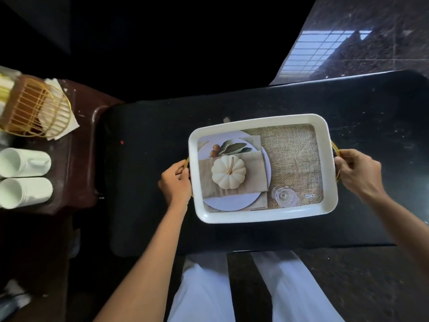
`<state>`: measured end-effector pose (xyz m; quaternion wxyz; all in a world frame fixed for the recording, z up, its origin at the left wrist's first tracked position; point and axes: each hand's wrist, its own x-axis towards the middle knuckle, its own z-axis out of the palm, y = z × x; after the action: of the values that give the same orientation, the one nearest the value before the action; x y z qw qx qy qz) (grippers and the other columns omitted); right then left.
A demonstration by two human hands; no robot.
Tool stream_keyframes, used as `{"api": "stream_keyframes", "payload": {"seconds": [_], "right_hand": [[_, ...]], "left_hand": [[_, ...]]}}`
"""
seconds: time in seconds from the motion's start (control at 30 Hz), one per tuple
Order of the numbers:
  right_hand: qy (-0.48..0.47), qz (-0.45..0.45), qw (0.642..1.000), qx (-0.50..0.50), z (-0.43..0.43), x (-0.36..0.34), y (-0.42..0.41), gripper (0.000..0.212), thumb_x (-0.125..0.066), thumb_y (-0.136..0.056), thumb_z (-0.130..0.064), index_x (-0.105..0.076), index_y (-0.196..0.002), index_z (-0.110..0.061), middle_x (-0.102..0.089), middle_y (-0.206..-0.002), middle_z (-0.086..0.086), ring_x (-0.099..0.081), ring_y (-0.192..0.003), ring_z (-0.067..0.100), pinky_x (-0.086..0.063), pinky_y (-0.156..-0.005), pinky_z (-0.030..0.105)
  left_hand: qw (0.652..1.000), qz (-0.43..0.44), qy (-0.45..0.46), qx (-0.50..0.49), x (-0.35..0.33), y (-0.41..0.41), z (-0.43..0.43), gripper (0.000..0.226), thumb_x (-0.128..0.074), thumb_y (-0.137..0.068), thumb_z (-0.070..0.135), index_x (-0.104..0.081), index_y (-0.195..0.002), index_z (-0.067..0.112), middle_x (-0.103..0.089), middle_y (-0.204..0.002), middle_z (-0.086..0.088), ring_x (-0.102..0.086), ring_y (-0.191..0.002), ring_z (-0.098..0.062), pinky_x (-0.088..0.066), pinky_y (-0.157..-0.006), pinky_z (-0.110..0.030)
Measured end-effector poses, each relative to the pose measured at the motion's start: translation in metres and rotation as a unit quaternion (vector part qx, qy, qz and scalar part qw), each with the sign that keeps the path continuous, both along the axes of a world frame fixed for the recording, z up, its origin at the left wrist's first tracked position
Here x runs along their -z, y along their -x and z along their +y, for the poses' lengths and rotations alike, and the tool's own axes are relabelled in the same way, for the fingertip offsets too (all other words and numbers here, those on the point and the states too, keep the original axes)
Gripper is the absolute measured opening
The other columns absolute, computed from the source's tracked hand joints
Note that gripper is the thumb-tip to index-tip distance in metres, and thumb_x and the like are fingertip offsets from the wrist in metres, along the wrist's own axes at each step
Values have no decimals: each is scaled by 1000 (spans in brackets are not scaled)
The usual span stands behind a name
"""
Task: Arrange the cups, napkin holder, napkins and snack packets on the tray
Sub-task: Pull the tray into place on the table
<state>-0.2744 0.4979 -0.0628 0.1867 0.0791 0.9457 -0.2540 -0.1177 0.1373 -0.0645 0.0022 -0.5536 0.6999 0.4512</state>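
Observation:
A white rectangular tray (262, 120) with gold handles and a printed pumpkin picture on its floor lies on the black table (144, 182). My left hand (175, 180) grips the tray's left handle and my right hand (357, 170) grips its right handle. Nothing lies in the tray. On the brown side table at the left, a gold wire napkin holder (34, 108) lies over white napkins (67, 117). Below it, two stacks of white cups (24, 162) lie on their sides, the second stack (25, 192) nearer to me. No snack packets are visible.
The brown side table (79, 159) adjoins the black table's left end. Dark polished floor (371, 43) lies beyond the table at the upper right. My legs in white trousers (204, 293) are under the table's near edge.

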Motion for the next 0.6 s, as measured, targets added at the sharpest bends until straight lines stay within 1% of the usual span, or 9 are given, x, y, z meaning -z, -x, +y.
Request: {"api": "stream_keyframes", "payload": {"seconds": [0.13, 0.2, 0.23, 0.3, 0.37, 0.43, 0.47, 0.53, 0.6], "right_hand": [[-9, -16, 1000, -14, -1, -8, -1, 24, -56, -99, -16, -69, -116, -8, -73, -98, 17, -63, -76, 23, -55, -82, 35], [-27, -3, 999, -36, -3, -14, -1, 24, -53, -98, -18, -69, -113, -9, -72, -98, 17, -62, -78, 24, -50, -81, 32], [-41, 14, 998, -50, -3, -17, -1, 24, -51, -98, -21, -69, -109, -10, -72, -99, 17, -61, -80, 27, -47, -79, 33], [-76, 38, 994, -68, -4, -20, 1, 27, -48, -97, -31, -65, -108, -13, -70, -103, 18, -62, -90, 35, -49, -80, 38], [-77, 35, 992, -90, -7, -17, -3, 41, -44, -97, -48, -57, -122, -17, -66, -115, 17, -59, -106, 39, -52, -92, 49], [-23, 53, 991, -117, -16, -5, -14, 55, -38, -94, -61, -47, -133, -23, -56, -130, 13, -52, -123, 38, -46, -101, 57], [2, 67, 989, -135, -25, 0, -21, 60, -37, -93, -63, -43, -138, -24, -50, -139, 11, -46, -132, 36, -42, -106, 57], [44, 87, 977, -190, -63, -2, -39, 66, -37, -94, -62, -38, -145, -19, -40, -151, 10, -36, -143, 35, -33, -113, 59], [61, 107, 959, -256, -111, -19, -63, 72, -34, -96, -60, -32, -150, -12, -32, -157, 13, -29, -146, 38, -26, -117, 58]], "left_hand": [[1000, 3, 1, 9, 0, 1, 0, 31, -60, -99, 4, -71, -125, 16, -76, -112, -3, -73, -98, -16, -59, -81, -27], [1000, 0, 12, 16, -4, -2, 0, 30, -61, -99, 9, -69, -128, 16, -75, -115, -3, -70, -98, -12, -54, -80, -22], [1000, 1, 18, 18, -7, -4, -1, 31, -60, -100, 12, -68, -129, 15, -74, -118, -4, -67, -98, -10, -51, -81, -21], [999, 10, 33, 24, -16, -11, -4, 33, -59, -101, 16, -65, -133, 15, -72, -125, -4, -64, -101, -8, -48, -81, -16], [997, 29, 58, 33, -33, -21, -7, 36, -58, -101, 16, -63, -136, 15, -68, -133, -4, -65, -110, -11, -51, -86, -17], [992, 50, 103, 46, -52, -37, -12, 39, -60, -100, 15, -61, -139, 14, -63, -140, -5, -62, -124, -18, -51, -102, -30], [988, 56, 134, 55, -62, -48, -15, 40, -61, -100, 14, -60, -140, 12, -61, -143, -6, -58, -130, -19, -46, -109, -30], [979, 58, 184, 59, -80, -71, -24, 42, -62, -100, 15, -58, -141, 12, -56, -148, -7, -51, -139, -18, -34, -115, -18], [974, 55, 216, 39, -98, -99, -40, 43, -62, -100, 17, -58, -142, 13, -52, -151, -7, -47, -142, -17, -26, -113, -9]]}}
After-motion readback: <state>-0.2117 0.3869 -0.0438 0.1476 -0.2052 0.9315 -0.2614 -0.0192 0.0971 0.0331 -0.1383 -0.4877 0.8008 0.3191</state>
